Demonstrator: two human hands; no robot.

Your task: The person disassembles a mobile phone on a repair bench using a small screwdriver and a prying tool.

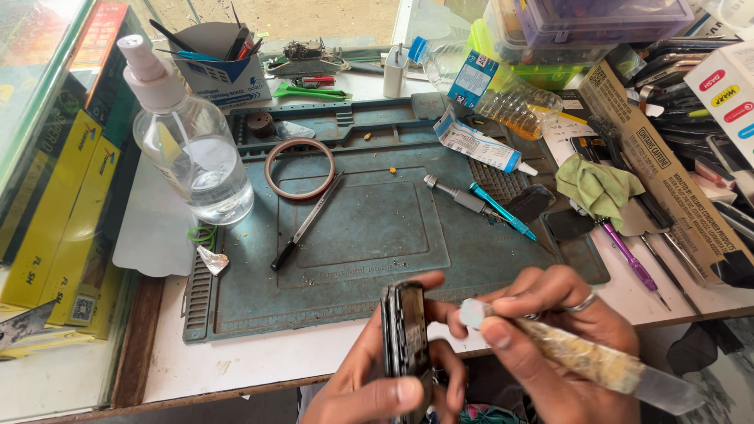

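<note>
**Head view: a phone held on edge, a wrapped tool brought to its side**

Head view, low centre: the left hand [377, 385] grips a dark phone [404, 338] on its edge, thumb across the bottom and fingers curled round the far side, just in front of the table's near edge. The right hand [561, 330] is closed on a wrapped tool [585, 357], its handle bound in worn, yellowish tape and its pale tip just beside the phone's right side; whether the tip touches cannot be told. A ring sits on one finger of that hand.

Beyond the hands lies a blue-green work mat [369, 228]. On it rest a black pen [306, 222], a ring of brownish tape [299, 168], a grey screwdriver [455, 194] and a teal screwdriver [503, 212] crossing near each other, and a white tube [479, 145] of adhesive. A clear spray bottle [188, 149] stands upright at the mat's left edge. Right of the mat are a crumpled green cloth [598, 187] and a purple screwdriver [628, 255]. At the far edge a plastic bottle [491, 86] lies on its side, and a cardboard holder [220, 63] keeps small tools. Yellow boxes [59, 212] stand stacked on the left.
</note>
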